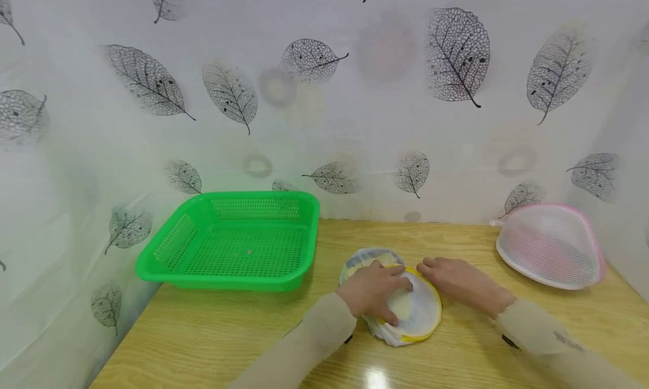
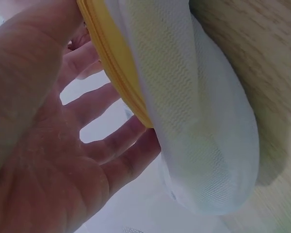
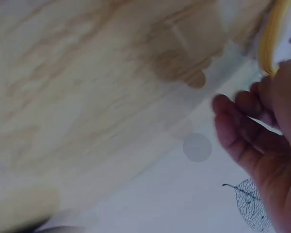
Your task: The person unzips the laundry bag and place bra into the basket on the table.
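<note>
A white mesh laundry bag (image 1: pixel 423 307) with a yellow zipped rim lies on the wooden table, pale yellow showing through its mesh. Over its left part my left hand (image 1: pixel 372 290) spreads its fingers, which touch the bag. In the left wrist view the fingertips (image 2: pixel 148 138) meet the yellow edge, and the bag's soft side (image 2: pixel 203 121) bulges beyond. At the far right of the rim my right hand (image 1: pixel 458 279) pinches the edge. The right wrist view has its other fingers (image 3: pixel 233 116) bent, close to the yellow rim (image 3: pixel 270 43).
A green perforated plastic basket (image 1: pixel 299 279) stands at the left on the table (image 1: pixel 213 332). Toward the back right sits a white and pink mesh bag (image 1: pixel 550 248). A pale curtain (image 1: pixel 365 135) with a leaf print hangs behind the table.
</note>
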Tool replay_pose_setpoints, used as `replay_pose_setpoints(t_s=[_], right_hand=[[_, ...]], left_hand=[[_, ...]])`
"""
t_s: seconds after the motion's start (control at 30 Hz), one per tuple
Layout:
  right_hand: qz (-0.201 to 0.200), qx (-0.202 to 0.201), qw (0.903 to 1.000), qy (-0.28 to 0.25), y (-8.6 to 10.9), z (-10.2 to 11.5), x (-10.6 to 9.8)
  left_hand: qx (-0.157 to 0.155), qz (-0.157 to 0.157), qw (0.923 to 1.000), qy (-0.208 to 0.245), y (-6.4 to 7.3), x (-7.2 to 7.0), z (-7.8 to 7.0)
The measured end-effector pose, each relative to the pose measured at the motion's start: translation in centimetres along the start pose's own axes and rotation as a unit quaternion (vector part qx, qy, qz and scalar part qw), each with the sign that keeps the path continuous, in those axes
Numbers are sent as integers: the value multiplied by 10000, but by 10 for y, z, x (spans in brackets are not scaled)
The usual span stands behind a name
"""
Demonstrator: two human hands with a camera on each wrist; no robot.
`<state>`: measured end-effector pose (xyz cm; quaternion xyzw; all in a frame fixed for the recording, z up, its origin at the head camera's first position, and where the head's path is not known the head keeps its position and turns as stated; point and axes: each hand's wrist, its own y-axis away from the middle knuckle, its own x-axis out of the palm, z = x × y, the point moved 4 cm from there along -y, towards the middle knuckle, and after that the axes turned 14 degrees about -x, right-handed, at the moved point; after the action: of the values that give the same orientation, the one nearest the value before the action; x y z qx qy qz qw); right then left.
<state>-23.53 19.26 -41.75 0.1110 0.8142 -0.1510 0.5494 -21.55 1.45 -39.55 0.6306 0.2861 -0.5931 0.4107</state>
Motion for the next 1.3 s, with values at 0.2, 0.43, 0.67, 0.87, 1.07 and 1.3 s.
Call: replay_pose_setpoints(t_s=[0.2,0.43,0.67,0.87,1.07,1.3], right_hand=[[-57,-450,9972,600,-7,-5,2],[89,-581,9950,812,-5,-6,-1],[21,-647,9940,883,-2,-6,1],[-53,-633,9944,840,0,-6,1],[5,-617,9944,864,2,-6,2],[-27,-618,9950,780,3,-7,2]], left_hand=[[-56,72,10000,-5,-2,-1,-1],[-126,142,9998,-24,-3,-3,-1],[-207,258,9995,3,-3,-3,-1],[-231,267,9993,79,-3,-1,0],[-305,285,9990,184,-5,0,0],[-304,333,9988,197,-6,0,-1]])
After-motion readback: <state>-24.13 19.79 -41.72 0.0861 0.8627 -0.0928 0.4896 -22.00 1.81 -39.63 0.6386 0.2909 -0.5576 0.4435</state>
